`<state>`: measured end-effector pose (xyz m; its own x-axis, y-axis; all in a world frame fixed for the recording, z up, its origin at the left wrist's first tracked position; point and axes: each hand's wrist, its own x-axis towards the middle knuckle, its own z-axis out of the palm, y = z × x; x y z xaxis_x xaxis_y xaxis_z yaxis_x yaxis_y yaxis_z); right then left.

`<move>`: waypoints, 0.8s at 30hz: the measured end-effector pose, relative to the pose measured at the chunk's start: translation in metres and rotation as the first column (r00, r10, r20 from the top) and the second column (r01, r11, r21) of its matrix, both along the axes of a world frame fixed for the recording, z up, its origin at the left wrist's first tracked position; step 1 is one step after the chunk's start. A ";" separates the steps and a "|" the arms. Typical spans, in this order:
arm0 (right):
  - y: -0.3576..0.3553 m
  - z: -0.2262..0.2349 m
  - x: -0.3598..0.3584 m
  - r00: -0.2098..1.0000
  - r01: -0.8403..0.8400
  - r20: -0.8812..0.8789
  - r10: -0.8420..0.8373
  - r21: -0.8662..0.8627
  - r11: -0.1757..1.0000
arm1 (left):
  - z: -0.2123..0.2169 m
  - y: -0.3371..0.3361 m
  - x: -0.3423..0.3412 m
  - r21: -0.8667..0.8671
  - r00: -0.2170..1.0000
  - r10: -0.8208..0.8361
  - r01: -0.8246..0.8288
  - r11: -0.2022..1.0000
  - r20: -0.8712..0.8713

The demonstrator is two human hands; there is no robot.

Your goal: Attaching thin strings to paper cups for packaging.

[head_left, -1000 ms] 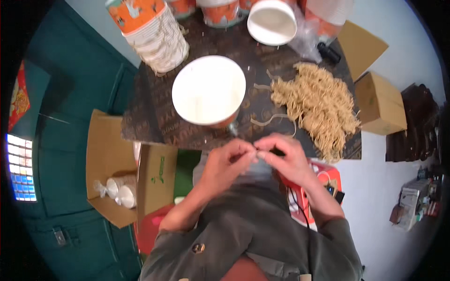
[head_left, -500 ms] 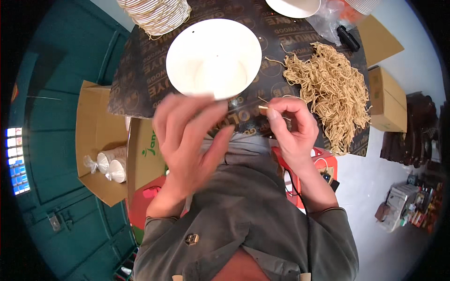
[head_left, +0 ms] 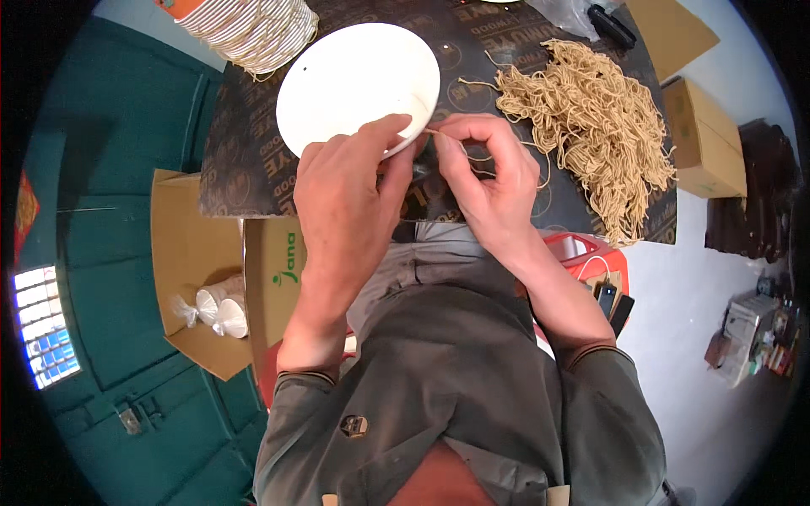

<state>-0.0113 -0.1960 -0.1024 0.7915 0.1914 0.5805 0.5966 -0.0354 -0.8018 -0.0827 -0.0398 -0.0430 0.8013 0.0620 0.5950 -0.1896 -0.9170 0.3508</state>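
A white round paper tub [head_left: 346,84] with a small dark hole near its far rim is tilted on the dark printed tabletop. My left hand [head_left: 346,207] grips its near right rim, with the thumb outside and fingers reaching over the edge. Close beside that rim, my right hand [head_left: 494,173] pinches a thin tan cord [head_left: 433,132] between thumb and forefinger. The cord's end is at the rim; whether it passes through a hole is hidden by my fingers. More of the cord loops behind my right hand, near a tangled heap of tan cords [head_left: 591,126].
A stack of white tubs with cords [head_left: 249,34] stands far left. Clear plastic [head_left: 564,15] and a black object [head_left: 612,27] lie far right. An open cardboard box [head_left: 198,228] holds bagged white cups [head_left: 221,314]. A red stool [head_left: 582,246] and another carton [head_left: 713,139] are right.
My left hand, blurred and apart before, has taken hold of the tub's rim. My right hand has brought the cord left and up to it. The whole view has shifted slightly.
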 end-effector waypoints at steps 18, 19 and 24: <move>0.006 -0.011 0.010 0.994 0.099 0.047 -0.101 0.049 0.994 | -0.005 -0.009 0.004 -0.153 0.994 0.068 -0.081 0.985 -0.088; 0.006 -0.010 0.010 0.994 0.089 0.064 -0.091 0.033 0.995 | -0.005 -0.009 0.004 -0.155 0.994 0.067 -0.080 0.985 -0.087; 0.006 -0.009 0.012 0.994 0.074 0.084 -0.076 0.017 0.997 | -0.004 -0.010 0.005 -0.157 0.992 0.063 -0.080 0.984 -0.110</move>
